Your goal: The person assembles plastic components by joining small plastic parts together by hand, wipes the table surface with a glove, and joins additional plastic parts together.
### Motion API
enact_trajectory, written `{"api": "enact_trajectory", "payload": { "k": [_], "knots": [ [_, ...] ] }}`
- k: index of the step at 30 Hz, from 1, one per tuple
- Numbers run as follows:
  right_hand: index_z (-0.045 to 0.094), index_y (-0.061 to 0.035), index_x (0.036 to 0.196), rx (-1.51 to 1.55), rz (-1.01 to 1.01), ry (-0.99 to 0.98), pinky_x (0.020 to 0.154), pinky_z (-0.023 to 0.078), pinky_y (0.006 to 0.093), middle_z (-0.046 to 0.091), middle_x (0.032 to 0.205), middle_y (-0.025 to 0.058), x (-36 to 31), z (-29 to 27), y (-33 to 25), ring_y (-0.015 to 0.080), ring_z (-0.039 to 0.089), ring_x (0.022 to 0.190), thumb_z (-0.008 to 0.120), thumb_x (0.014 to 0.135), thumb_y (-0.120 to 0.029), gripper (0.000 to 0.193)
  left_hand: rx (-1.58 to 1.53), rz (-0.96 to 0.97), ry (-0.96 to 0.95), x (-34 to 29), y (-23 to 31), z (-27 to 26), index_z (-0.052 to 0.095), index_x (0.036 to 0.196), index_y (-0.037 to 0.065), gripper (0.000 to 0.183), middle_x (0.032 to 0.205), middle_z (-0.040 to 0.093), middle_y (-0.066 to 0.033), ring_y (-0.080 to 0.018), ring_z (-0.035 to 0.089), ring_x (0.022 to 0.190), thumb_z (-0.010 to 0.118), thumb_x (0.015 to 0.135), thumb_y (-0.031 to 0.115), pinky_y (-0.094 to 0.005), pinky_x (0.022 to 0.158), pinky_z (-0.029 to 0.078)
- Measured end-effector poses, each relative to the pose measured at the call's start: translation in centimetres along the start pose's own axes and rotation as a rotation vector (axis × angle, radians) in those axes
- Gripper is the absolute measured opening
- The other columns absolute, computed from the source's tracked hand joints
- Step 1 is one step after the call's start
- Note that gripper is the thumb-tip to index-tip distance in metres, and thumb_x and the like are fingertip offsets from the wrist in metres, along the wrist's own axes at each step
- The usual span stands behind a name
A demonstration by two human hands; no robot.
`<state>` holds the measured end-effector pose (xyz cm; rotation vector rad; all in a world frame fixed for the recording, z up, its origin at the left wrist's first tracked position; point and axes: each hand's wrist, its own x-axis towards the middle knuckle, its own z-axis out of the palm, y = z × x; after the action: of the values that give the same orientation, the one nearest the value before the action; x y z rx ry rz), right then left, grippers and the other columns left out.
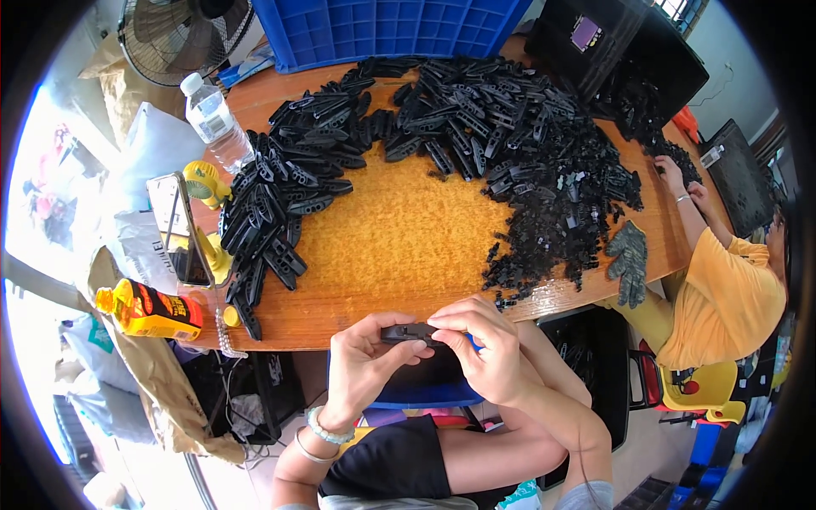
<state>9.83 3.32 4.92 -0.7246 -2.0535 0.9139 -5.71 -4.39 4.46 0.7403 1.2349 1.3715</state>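
Observation:
Just off the near table edge, my left hand (pixel 364 357) grips one end of a black plastic part (pixel 406 333), elongated like those heaped on the table. At its other end my right hand (pixel 483 347) is pinched, thumb and fingertips against the part; whether a smaller piece sits between them is hidden. Long black plastic pieces (pixel 276 183) form a curved heap along the left, and more of them (pixel 463 115) lie at the back. To the right spreads a pile of small black plastic pieces (pixel 561 212).
A blue crate (pixel 391 34) stands at the back. At left are a water bottle (pixel 217 123), a propped phone (pixel 180 229), a small yellow fan (pixel 204 183) and a yellow bottle (pixel 153 310). A dark glove (pixel 629 263) lies at right, near a co-worker in orange (pixel 722 297) handling black pieces.

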Motion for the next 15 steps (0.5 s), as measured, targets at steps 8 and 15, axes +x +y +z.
{"api": "enact_trajectory", "payload": {
  "k": [8,15],
  "knots": [
    [0.060,0.0028,0.112,0.191,0.421,-0.292,0.078,0.047,0.0272,0.065,0.093,0.0082,-0.6,-0.2,-0.9,0.0127,0.060,0.088,0.067,0.083,-0.006,0.031,0.056,0.077,0.038,-1.0,-0.9,-1.3,0.060,0.096,-0.004,0.017,0.088,0.068,-0.0092,-0.0134,0.066,0.081,0.067,0.082,0.000,-0.0234,0.071,0.053],
    [0.065,0.0005,0.104,0.390,0.634,-0.646,0.069,0.050,0.0278,0.069,0.088,0.0127,-0.6,-1.0,0.5,0.0144,0.065,0.077,0.071,0.081,-0.018,0.030,0.366,0.238,0.030,-3.3,0.0,-3.9,0.056,0.114,-0.001,0.036,0.093,0.066,-0.0106,-0.0162,0.066,0.080,0.069,0.081,0.003,-0.0254,0.069,0.053]
  ]
}}
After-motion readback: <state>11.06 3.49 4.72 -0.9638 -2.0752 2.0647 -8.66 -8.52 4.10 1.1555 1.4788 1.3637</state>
